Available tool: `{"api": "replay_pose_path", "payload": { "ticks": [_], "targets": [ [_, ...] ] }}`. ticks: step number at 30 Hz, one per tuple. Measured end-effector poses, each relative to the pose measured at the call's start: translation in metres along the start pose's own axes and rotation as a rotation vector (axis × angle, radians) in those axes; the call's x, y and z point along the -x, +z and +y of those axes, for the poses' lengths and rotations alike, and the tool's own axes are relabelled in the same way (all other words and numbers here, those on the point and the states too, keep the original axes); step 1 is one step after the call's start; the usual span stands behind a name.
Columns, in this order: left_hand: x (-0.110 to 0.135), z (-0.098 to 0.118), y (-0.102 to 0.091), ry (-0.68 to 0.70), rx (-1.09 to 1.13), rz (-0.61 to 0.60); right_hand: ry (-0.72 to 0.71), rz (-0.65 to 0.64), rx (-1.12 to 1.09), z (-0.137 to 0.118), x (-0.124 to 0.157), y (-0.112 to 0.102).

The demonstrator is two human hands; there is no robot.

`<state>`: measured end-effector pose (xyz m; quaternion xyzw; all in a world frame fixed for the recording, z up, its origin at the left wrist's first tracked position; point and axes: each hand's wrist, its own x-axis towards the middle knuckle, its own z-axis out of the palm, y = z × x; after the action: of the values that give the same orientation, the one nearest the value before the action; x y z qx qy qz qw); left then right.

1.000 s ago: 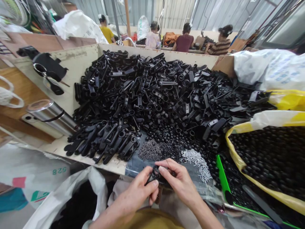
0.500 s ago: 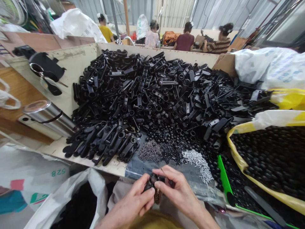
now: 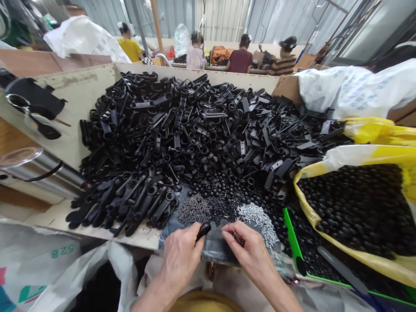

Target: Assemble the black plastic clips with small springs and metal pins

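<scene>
My left hand is curled around a small black plastic part whose rounded end sticks out past my fingers. My right hand is beside it, fingers pinched together over the dark sheet at the near edge of the bench; what they pinch is too small to make out. Just ahead of both hands lie a heap of dark screws and a heap of silver pins. Behind those spreads a big pile of black plastic levers.
A yellow bag of black round pieces sits at the right, with a green tray below it. A steel flask lies at the left. White sacks hang below the bench. Several people sit at a far table.
My hands have drawn apart: the black part both held together is now in my left hand alone, and my right hand has shifted right toward the pins. The view has swung slightly right.
</scene>
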<state>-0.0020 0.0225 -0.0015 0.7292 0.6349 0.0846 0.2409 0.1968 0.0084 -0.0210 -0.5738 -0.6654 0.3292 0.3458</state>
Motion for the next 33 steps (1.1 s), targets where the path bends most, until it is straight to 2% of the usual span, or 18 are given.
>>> {"api": "replay_pose_path", "payload": {
  "ticks": [6,10,13,17,19,22,28,33],
  "targets": [
    [-0.001,-0.002,-0.003,0.038,-0.133,-0.107,0.01,0.048,0.059,0.004,-0.002,-0.006],
    [-0.003,-0.003,-0.003,0.083,-0.183,-0.088,-0.055,0.033,0.164,0.0,-0.008,0.002],
    [-0.001,-0.012,0.005,0.126,-0.142,0.015,-0.07,0.03,0.288,-0.002,-0.012,0.014],
    [0.002,-0.03,0.019,0.137,0.061,0.248,-0.077,0.057,0.389,-0.002,-0.015,0.026],
    [0.003,-0.036,0.022,0.128,0.16,0.304,-0.085,0.061,0.392,-0.001,-0.015,0.028],
    [0.005,-0.041,0.024,0.124,0.233,0.325,-0.081,0.053,0.337,0.0,-0.011,0.025],
    [0.008,-0.041,0.027,0.183,0.159,0.423,-0.021,0.043,0.198,0.001,-0.006,0.014],
    [0.005,-0.04,0.029,0.258,0.015,0.569,-0.007,0.054,0.186,-0.003,-0.015,0.028]
  ]
}}
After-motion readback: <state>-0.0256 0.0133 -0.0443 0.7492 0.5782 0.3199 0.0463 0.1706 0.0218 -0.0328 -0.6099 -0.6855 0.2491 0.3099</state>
